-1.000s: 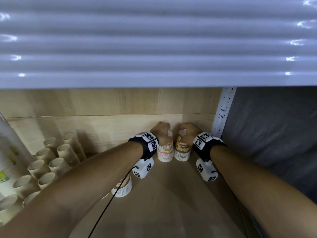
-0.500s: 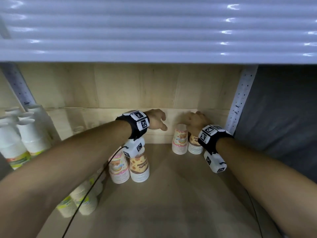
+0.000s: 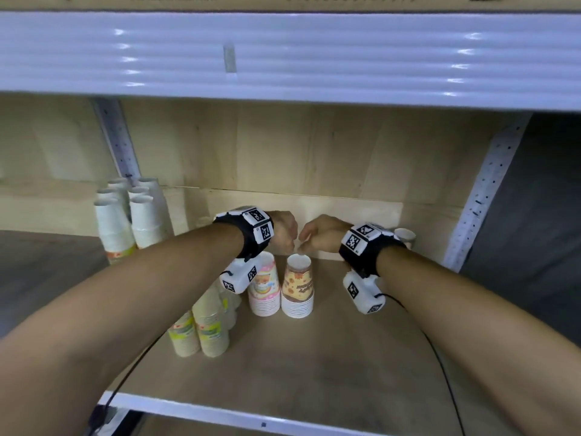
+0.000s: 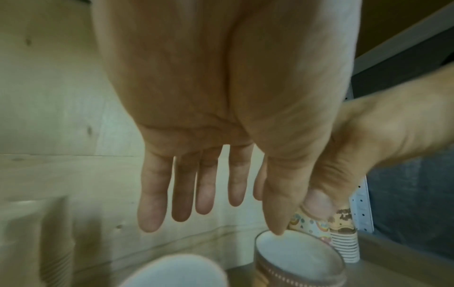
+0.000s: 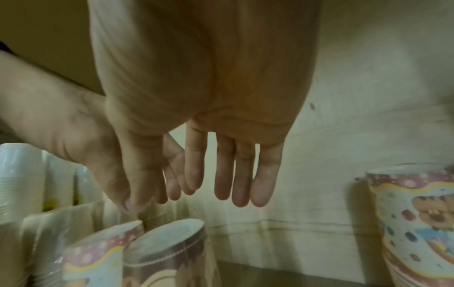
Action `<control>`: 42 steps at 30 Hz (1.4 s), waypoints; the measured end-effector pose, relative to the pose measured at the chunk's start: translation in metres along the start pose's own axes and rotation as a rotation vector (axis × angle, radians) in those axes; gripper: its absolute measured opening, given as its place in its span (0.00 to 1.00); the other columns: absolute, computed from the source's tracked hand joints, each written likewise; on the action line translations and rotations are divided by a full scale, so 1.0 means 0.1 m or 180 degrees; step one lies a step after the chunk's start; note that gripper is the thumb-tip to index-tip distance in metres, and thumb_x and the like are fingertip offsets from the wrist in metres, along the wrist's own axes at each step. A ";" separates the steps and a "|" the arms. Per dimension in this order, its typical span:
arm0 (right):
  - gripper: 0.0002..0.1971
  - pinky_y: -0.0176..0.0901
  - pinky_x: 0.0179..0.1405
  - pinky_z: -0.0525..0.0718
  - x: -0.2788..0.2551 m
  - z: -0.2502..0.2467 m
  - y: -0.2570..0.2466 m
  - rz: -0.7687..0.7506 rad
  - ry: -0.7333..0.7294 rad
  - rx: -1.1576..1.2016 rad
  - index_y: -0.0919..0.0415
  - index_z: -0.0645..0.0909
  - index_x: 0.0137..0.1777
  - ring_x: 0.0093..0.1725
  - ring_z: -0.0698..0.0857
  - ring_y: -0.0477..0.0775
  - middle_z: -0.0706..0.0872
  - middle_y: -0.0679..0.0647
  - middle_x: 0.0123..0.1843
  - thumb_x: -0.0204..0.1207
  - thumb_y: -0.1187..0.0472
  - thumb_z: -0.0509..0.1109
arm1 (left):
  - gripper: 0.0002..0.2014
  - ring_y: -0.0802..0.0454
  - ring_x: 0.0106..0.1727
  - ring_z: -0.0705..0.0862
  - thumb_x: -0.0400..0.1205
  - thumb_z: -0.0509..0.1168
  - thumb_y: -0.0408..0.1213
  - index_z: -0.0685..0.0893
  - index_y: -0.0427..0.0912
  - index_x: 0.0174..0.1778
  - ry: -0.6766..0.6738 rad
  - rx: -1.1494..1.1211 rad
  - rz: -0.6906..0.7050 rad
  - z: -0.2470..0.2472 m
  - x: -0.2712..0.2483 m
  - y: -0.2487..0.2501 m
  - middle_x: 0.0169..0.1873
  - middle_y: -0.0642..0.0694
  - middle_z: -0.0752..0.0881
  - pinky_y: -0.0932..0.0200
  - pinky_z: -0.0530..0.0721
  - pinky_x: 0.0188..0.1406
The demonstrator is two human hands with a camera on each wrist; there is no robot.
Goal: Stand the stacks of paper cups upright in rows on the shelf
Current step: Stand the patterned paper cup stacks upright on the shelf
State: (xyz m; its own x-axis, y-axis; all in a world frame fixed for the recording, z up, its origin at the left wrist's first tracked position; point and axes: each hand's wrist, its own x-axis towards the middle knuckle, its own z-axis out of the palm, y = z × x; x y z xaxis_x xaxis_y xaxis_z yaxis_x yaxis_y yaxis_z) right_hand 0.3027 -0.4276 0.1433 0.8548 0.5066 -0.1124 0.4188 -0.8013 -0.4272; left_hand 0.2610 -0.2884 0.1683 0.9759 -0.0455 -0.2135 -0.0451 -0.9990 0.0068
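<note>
Brown cup stack (image 3: 297,287) upright in head view, wrist views showing straight fingers (image 4: 206,194)

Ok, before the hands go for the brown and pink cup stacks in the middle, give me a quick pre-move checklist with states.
1. Left hand free, fingers straight: ok.
2. Right hand free, fingers straight: ok.
3. Brown stack upright on the shelf: ok.
4. Pink stack upright beside it: ok; whether the two touch: cannot tell.
5. Hands actually touching the brown stack's top: cannot tell.
6. Pair already at the back right upright: ok.
</note>
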 end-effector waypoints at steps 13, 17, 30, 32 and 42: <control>0.35 0.42 0.61 0.76 -0.05 0.27 -0.12 -0.0165 -0.0539 -0.0073 0.53 0.74 0.77 0.71 0.78 0.55 0.78 0.52 0.75 0.69 0.61 0.80 | 0.15 0.57 0.35 0.76 0.76 0.74 0.27 0.80 0.39 0.55 -0.0790 -0.0032 0.0011 0.18 -0.01 -0.19 0.41 0.47 0.78 0.70 0.76 0.20; 0.33 0.40 0.55 0.74 -0.04 0.29 -0.11 -0.0200 -0.0532 -0.0136 0.51 0.76 0.77 0.70 0.79 0.55 0.79 0.52 0.74 0.70 0.62 0.79 | 0.25 0.51 0.44 0.80 0.75 0.76 0.30 0.82 0.33 0.69 -0.0692 -0.0093 -0.0084 0.21 -0.05 -0.24 0.53 0.46 0.81 0.66 0.76 0.27; 0.32 0.40 0.50 0.78 -0.10 0.13 -0.06 0.0005 -0.0475 -0.0334 0.52 0.78 0.73 0.56 0.80 0.51 0.82 0.51 0.65 0.67 0.57 0.81 | 0.23 0.50 0.48 0.80 0.76 0.75 0.34 0.81 0.39 0.68 -0.0123 -0.0196 0.0121 0.10 -0.02 0.00 0.64 0.43 0.82 0.68 0.76 0.25; 0.29 0.41 0.50 0.79 -0.15 0.04 0.01 0.0088 -0.0443 -0.0337 0.53 0.80 0.71 0.55 0.81 0.52 0.83 0.52 0.64 0.68 0.58 0.80 | 0.22 0.49 0.51 0.82 0.76 0.75 0.34 0.82 0.38 0.67 -0.0021 -0.0233 0.0199 0.07 0.04 0.09 0.63 0.42 0.83 0.68 0.75 0.25; 0.13 0.43 0.41 0.86 -0.43 -0.41 0.64 0.0612 -0.0077 -0.0504 0.54 0.86 0.48 0.50 0.87 0.54 0.87 0.50 0.48 0.64 0.52 0.77 | 0.19 0.48 0.53 0.83 0.73 0.76 0.37 0.85 0.43 0.60 0.0287 -0.0504 0.0570 -0.09 0.38 0.66 0.61 0.46 0.81 0.64 0.78 0.33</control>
State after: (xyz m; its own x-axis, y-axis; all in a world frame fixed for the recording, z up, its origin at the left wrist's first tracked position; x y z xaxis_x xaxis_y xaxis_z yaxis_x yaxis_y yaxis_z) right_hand 0.3053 -0.5134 0.1572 0.9166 0.3461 -0.2001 0.2937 -0.9226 -0.2503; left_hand 0.2968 -0.3557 0.1693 0.9708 -0.2147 -0.1074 -0.1918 -0.9627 0.1910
